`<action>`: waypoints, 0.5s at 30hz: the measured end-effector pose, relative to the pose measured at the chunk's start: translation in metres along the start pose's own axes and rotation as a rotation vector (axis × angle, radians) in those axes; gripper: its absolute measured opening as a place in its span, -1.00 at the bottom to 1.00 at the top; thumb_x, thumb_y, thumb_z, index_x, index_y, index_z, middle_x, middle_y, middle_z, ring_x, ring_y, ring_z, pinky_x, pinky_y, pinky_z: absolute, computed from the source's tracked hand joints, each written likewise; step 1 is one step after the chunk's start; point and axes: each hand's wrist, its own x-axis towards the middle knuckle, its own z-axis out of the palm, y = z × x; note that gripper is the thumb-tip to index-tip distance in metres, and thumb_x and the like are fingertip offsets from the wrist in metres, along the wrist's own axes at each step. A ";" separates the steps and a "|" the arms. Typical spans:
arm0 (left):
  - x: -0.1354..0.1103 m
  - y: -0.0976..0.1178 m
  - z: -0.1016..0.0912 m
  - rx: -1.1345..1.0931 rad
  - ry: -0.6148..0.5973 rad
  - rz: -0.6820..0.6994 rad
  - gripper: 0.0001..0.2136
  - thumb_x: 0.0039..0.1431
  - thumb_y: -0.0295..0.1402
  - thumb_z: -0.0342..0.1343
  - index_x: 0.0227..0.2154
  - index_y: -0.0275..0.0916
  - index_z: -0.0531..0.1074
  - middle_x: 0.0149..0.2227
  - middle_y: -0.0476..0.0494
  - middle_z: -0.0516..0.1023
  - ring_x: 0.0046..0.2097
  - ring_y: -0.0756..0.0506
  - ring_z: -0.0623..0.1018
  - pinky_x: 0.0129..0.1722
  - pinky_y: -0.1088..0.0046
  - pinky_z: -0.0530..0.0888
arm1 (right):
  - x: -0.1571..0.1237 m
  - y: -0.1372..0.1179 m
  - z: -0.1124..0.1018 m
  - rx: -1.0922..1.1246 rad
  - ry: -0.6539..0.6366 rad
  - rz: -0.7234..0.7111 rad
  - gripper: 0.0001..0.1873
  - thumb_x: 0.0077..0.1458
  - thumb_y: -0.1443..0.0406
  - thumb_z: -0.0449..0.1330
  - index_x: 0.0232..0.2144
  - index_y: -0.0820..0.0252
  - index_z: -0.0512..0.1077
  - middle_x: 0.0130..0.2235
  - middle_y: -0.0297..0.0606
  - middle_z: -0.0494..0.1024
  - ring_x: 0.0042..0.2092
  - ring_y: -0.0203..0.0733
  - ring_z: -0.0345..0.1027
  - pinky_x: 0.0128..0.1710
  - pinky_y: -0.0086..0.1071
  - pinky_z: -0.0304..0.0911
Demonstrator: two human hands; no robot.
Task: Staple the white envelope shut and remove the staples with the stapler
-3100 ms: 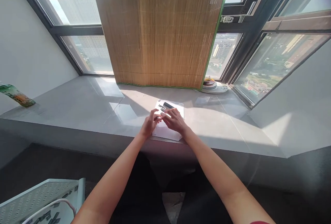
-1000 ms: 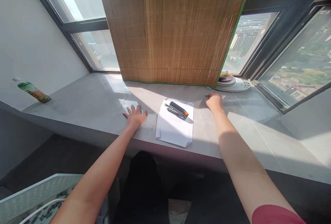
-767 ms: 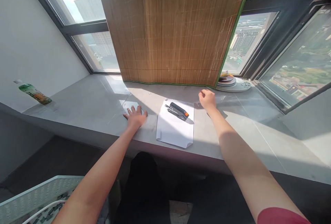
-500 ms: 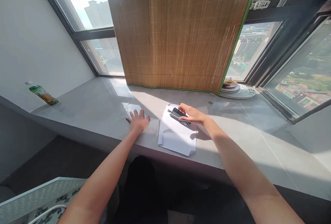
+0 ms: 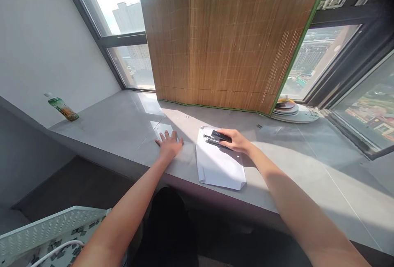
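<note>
A stack of white paper lies on the grey window ledge near its front edge. On the paper's far end rests a black stapler. My right hand is closed around the stapler's back end, fingers wrapped over its top. My left hand lies flat on the ledge to the left of the paper, fingers spread and holding nothing.
A green drink bottle lies at the ledge's far left by the wall. A bamboo blind hangs behind the paper. Stacked plates sit at the back right. A white perforated rack stands low on the left.
My right hand came back from the far right of the ledge to the stapler and closed on it. My left hand stayed flat. The view shifted rightward.
</note>
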 end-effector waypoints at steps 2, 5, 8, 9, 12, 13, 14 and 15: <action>0.000 0.002 0.001 -0.009 0.083 0.058 -0.52 0.47 -0.10 0.01 0.31 -0.19 0.43 0.46 -0.53 0.32 0.50 -0.63 0.24 0.38 -0.45 0.21 | 0.000 0.004 0.000 0.017 0.000 -0.007 -0.54 0.23 0.21 0.34 0.17 0.09 0.60 0.04 -0.15 0.70 -0.02 0.03 0.59 0.02 -0.13 0.48; 0.012 0.012 0.003 -0.069 0.198 0.257 -0.69 0.40 -0.36 0.06 0.12 -0.23 0.54 0.27 -0.46 0.49 0.31 -0.43 0.47 0.32 -0.09 0.42 | 0.002 0.009 0.002 0.046 0.023 0.009 -0.59 0.22 0.20 0.37 0.10 0.15 0.63 -0.06 -0.16 0.70 -0.10 -0.02 0.58 -0.07 -0.19 0.49; 0.042 0.032 0.005 -0.164 0.178 0.311 -0.75 0.37 -0.46 0.05 -0.02 -0.21 0.57 0.06 -0.37 0.57 0.12 -0.32 0.57 0.16 0.12 0.53 | 0.004 0.013 0.004 0.090 0.024 0.021 -0.59 0.21 0.20 0.37 0.09 0.15 0.63 -0.04 -0.15 0.71 -0.07 -0.02 0.60 -0.03 -0.18 0.51; 0.055 0.039 0.006 -0.197 0.179 0.294 -0.74 0.37 -0.48 0.04 -0.01 -0.21 0.57 0.04 -0.36 0.57 0.11 -0.32 0.58 0.14 0.14 0.54 | 0.004 0.014 0.004 0.106 0.019 0.022 -0.58 0.21 0.21 0.37 0.10 0.15 0.63 -0.02 -0.15 0.71 -0.05 -0.02 0.60 -0.01 -0.17 0.51; 0.089 0.063 0.011 -0.277 0.228 0.271 -0.64 0.39 -0.49 0.03 0.16 -0.27 0.53 0.18 -0.43 0.53 0.20 -0.32 0.54 0.22 0.15 0.49 | 0.005 0.016 0.005 0.150 0.019 0.017 -0.56 0.21 0.22 0.36 0.13 0.17 0.62 0.02 -0.13 0.71 0.00 -0.01 0.61 0.06 -0.15 0.51; 0.097 0.070 0.014 -0.285 0.237 0.267 -0.62 0.40 -0.48 0.02 0.20 -0.28 0.51 0.26 -0.45 0.49 0.25 -0.32 0.52 0.25 0.14 0.46 | 0.005 0.016 0.005 0.158 0.021 0.014 -0.56 0.21 0.23 0.36 0.13 0.17 0.62 0.03 -0.13 0.71 0.01 -0.01 0.61 0.07 -0.15 0.50; 0.104 0.076 0.017 -0.279 0.238 0.263 -0.61 0.42 -0.47 0.01 0.22 -0.28 0.50 0.31 -0.46 0.46 0.28 -0.34 0.50 0.27 0.11 0.45 | 0.005 0.016 0.005 0.159 0.022 0.012 -0.56 0.20 0.24 0.36 0.13 0.17 0.62 0.03 -0.13 0.71 0.01 -0.01 0.61 0.07 -0.16 0.49; 0.110 0.081 0.020 -0.263 0.230 0.259 -0.63 0.43 -0.45 0.00 0.20 -0.27 0.52 0.32 -0.46 0.46 0.29 -0.35 0.49 0.28 0.08 0.43 | 0.004 0.016 0.004 0.156 0.022 0.011 -0.56 0.20 0.25 0.36 0.13 0.18 0.63 0.02 -0.13 0.72 0.00 -0.01 0.61 0.06 -0.17 0.49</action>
